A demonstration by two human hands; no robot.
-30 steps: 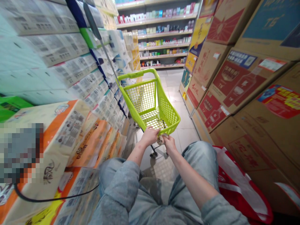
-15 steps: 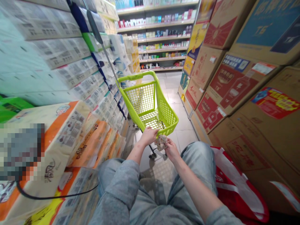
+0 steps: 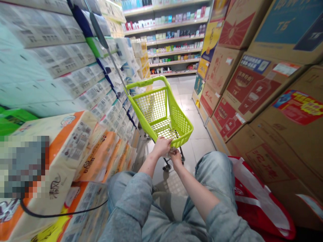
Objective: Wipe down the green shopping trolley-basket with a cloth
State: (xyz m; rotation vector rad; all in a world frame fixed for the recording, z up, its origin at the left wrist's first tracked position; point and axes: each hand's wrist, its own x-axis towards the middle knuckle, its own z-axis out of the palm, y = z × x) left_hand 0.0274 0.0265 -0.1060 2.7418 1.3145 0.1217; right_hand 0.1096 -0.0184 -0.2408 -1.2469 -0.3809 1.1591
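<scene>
A lime-green shopping cart [image 3: 188, 129] with a perforated plastic basket stands in front of my knees. My left hand [image 3: 163, 146] is closed over the near rim of its basket, at the left corner. Just below and to the right, my right hand [image 3: 176, 156] is pinched on a crumpled, greyish-white cloth [image 3: 173, 150] at the outside of the same rim. Most of the cloth is hidden by my fingers and the basket edge.
Packs of tissue paper [image 3: 68, 134] are stacked on the left, with a black cable [image 3: 65, 214] across them. Cardboard cartons [image 3: 267, 90] rise on the right. A red and white bag [image 3: 262, 205] lies by my right knee. Shelves of small goods [image 3: 174, 42] stand at the back.
My right hand has moved left with the cloth, in under the cart's rim, so less of the cloth shows. My left hand has stayed on the rim.
</scene>
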